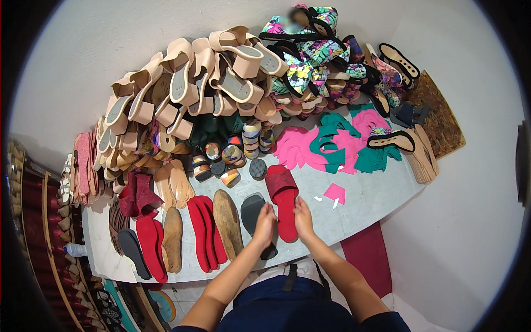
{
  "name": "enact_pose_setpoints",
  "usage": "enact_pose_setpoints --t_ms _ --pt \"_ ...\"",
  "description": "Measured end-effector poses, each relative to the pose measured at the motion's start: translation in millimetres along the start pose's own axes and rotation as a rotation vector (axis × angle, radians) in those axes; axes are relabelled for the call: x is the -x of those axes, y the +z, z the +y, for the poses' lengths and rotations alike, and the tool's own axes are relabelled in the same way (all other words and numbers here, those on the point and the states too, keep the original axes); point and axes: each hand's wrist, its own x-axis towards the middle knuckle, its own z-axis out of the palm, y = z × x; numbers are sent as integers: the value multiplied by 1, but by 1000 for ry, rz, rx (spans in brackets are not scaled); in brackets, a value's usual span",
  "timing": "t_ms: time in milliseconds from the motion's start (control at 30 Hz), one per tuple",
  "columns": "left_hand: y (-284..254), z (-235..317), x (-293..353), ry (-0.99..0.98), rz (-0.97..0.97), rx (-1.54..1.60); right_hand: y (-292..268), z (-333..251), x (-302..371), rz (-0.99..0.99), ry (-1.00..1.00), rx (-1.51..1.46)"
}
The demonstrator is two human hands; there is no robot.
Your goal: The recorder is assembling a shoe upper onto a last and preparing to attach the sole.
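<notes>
On the grey table (362,202), flanked the red slipper (286,213), beside a dark grey slipper (253,208), with right hand (303,222) and left hand (265,226); could not tell finger grip from light contact. Possibly risked displacing the dark grey slipper through a stray left-hand brush.

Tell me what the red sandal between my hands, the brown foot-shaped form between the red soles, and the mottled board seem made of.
Red sandal: perhaps fabric or suede-like, matte; faintly textured strap.
Brown form: probably wood, dull and worn; blotchy surface.
Mottled board: possibly wood-based; stained brown face, material unclear.
</notes>
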Motion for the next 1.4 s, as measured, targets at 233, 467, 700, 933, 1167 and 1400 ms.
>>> enact_pose_setpoints --t_ms 233,467,700,933,1167,1400 --pt "10 -9 38 -93 -126 128 1 -1 35 -93 150 -94" --pt "-7 -7 25 -120 -225 29 7 -4 38 -120 9 207" --pt "-17 33 -37 2 86 -140 -6 -23 -20 -17 190 -70" --pt "1 67 -59 -165 -86 -179 3 -48 -44 -103 325 -175" --pt "4 69 -60 -185 -198 -245 1 -36 -47 -37 177 -17" --pt "-9 46 -58 -215 -173 -159 -5 -15 -38 -49 228 218"
